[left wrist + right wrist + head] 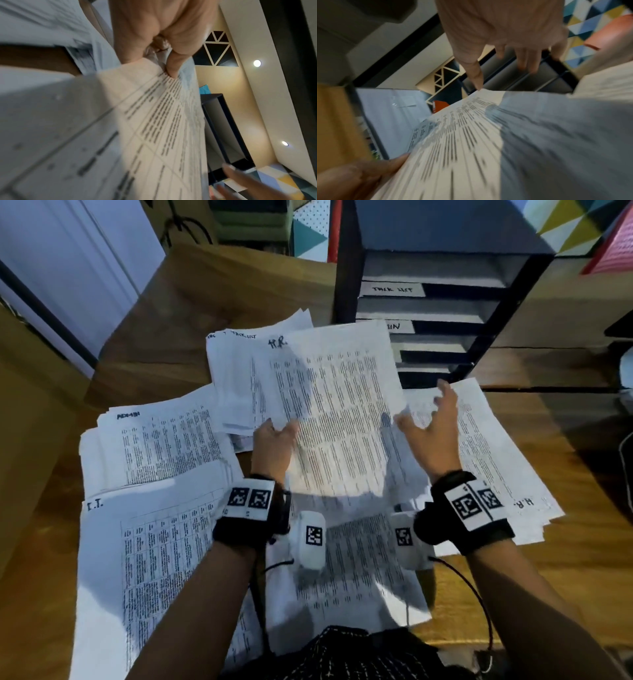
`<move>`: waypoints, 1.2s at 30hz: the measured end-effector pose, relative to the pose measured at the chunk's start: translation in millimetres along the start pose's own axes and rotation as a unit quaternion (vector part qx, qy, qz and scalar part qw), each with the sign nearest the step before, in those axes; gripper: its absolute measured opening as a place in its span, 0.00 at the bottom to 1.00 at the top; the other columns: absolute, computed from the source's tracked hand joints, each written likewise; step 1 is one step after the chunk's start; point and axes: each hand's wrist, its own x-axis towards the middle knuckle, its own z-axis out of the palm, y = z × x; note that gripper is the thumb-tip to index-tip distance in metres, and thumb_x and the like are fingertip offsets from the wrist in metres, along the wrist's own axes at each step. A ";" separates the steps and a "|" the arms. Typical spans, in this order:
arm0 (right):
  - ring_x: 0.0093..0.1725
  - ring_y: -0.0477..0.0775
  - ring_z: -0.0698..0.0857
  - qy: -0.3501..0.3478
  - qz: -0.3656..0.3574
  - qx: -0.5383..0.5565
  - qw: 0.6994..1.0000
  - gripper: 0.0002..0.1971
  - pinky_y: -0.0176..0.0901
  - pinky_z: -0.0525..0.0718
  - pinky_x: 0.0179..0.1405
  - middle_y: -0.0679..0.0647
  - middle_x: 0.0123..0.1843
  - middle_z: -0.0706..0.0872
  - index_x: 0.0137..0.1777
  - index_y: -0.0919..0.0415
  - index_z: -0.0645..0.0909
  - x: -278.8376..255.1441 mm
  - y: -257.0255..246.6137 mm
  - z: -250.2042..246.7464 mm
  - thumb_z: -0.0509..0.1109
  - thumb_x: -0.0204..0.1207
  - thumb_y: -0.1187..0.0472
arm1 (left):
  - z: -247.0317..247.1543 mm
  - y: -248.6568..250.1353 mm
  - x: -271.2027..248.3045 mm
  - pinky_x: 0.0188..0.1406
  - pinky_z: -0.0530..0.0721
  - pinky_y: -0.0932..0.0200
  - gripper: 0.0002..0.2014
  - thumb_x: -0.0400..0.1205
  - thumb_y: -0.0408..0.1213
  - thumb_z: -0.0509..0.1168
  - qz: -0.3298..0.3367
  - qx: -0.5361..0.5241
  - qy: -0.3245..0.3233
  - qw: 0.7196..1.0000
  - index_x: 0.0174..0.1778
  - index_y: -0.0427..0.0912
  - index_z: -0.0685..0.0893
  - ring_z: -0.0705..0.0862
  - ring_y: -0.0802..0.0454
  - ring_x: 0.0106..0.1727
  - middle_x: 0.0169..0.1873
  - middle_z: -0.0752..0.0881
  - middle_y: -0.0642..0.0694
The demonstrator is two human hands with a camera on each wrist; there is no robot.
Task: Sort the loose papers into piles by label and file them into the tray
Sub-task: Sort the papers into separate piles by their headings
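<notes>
Left hand: the left hand [274,445] sat just left of the frame's centre in the head view, thumb on top and fingers beneath, pinching the left edge of one printed sheet [339,419]; the left wrist view showed the thumb [173,67] pressed down on the print.
Right hand: the right hand [433,429] hung right of centre with its fingers spread and loosely bent, holding nothing; in the right wrist view its thumb tip [477,82] met the sheet's far corner, though I could not tell if it truly touched.
Held sheet: one page of dense columns, lifted and tilted above the desk, its label hidden from where I stood.
Piles: four labelled heaps could be counted on the wooden desk [191,302]: an ADMIN pile [154,446] at middle left, an I.T. pile [144,559] at lower left, a fanned stack reading TASK LIST and H.R. [239,364] above centre, and another H.R. pile [496,446] at the right, its label upside down.
Loose paper: more sheets [359,570] lay under both wrists at lower centre, too jumbled to count.
Tray: one dark tiered tray [438,313] stood at upper right behind the papers; two of its labels showed, one TASK LIST, one partly covered.
Wrist gear: two black bands, each with white marker tags.
</notes>
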 end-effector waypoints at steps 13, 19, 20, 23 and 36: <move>0.61 0.67 0.80 0.077 0.164 -0.167 0.969 0.17 0.54 0.76 0.58 0.69 0.62 0.81 0.65 0.68 0.73 45.8 98.5 -92.7 0.63 0.78 0.63 | 155.3 -38.1 12.3 0.58 0.77 0.54 0.26 0.80 0.25 0.61 -0.114 0.186 -0.084 0.972 0.72 0.38 0.61 0.79 0.38 0.65 0.64 0.79 0.36; 0.74 0.66 0.63 0.060 0.263 -0.287 0.919 0.32 0.62 0.62 0.71 0.66 0.75 0.65 0.75 0.66 0.60 44.2 131.1 -93.9 0.69 0.75 0.56 | 177.4 -55.9 -2.7 0.70 0.68 0.51 0.25 0.81 0.29 0.58 -0.063 0.363 -0.121 0.922 0.76 0.36 0.62 0.67 0.37 0.74 0.74 0.66 0.37; 0.74 0.66 0.63 0.053 0.269 -0.280 0.920 0.31 0.61 0.62 0.70 0.66 0.75 0.66 0.74 0.67 0.60 43.6 132.5 -91.5 0.69 0.75 0.58 | 179.3 -56.0 -6.7 0.73 0.65 0.51 0.26 0.83 0.30 0.56 -0.060 0.395 -0.139 0.906 0.77 0.35 0.60 0.62 0.37 0.76 0.76 0.61 0.37; 0.75 0.65 0.63 0.044 0.259 -0.279 0.924 0.30 0.62 0.62 0.70 0.65 0.74 0.67 0.74 0.67 0.60 40.2 132.5 -83.7 0.67 0.75 0.60 | 182.9 -54.5 -17.9 0.75 0.61 0.51 0.28 0.85 0.32 0.52 -0.063 0.439 -0.185 0.877 0.80 0.34 0.50 0.53 0.37 0.79 0.78 0.52 0.35; 0.65 0.61 0.79 -0.220 -0.054 -0.270 0.936 0.17 0.52 0.75 0.67 0.61 0.67 0.80 0.66 0.62 0.77 2.6 40.8 1.0 0.65 0.77 0.63 | 45.1 -29.1 26.0 0.55 0.74 0.58 0.16 0.79 0.34 0.59 0.057 0.455 -0.141 0.877 0.54 0.28 0.85 0.81 0.42 0.57 0.56 0.85 0.32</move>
